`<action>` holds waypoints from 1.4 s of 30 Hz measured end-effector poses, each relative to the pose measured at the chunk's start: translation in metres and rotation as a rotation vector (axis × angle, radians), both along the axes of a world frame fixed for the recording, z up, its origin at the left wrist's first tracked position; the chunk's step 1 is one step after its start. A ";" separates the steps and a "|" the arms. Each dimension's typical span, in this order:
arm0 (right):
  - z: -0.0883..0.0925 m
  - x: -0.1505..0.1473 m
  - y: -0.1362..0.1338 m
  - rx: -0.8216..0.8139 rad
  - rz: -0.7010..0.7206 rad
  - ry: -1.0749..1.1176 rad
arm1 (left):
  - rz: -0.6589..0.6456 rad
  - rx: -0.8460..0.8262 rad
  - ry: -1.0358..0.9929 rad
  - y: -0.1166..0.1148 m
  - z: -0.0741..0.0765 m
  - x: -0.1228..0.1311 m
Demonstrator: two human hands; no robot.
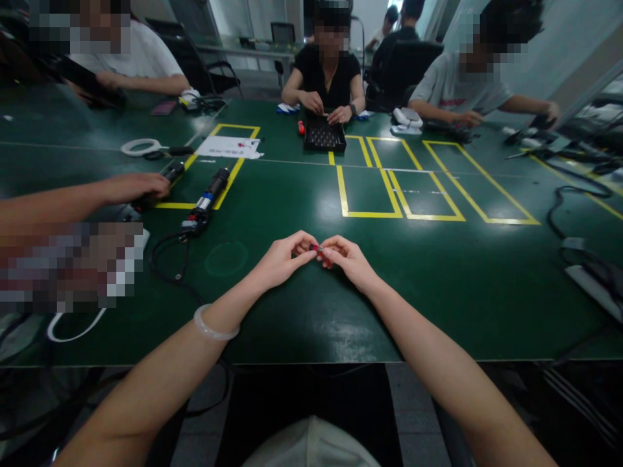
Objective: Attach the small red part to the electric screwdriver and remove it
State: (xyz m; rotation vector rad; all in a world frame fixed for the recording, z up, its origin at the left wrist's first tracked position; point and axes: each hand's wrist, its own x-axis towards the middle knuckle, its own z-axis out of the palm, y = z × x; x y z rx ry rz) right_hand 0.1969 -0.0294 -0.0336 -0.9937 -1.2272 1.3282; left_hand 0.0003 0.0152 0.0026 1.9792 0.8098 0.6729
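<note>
Between my two hands, just over the green table (292, 311), is a small red and black piece (316, 248) with a metallic-looking part; it is too small to name. My left hand (287, 259), below a pale bracelet (214, 324) on the wrist, pinches the piece from the left. From the other side my right hand (351, 261) pinches it with thumb and fingers. Both sets of fingertips nearly meet, and they cover most of the piece.
A black electric screwdriver-like tool (207, 202) with a cable lies to the left. Nearby reaches another person's hand (150, 186). Across the table, a person works over a black tray (324, 137). Yellow tape outlines (372, 214) mark the tabletop; cables (559, 201) lie at right.
</note>
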 end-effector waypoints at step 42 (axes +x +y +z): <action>-0.011 0.003 0.005 0.171 -0.034 -0.097 | 0.010 0.093 -0.011 0.002 -0.007 -0.001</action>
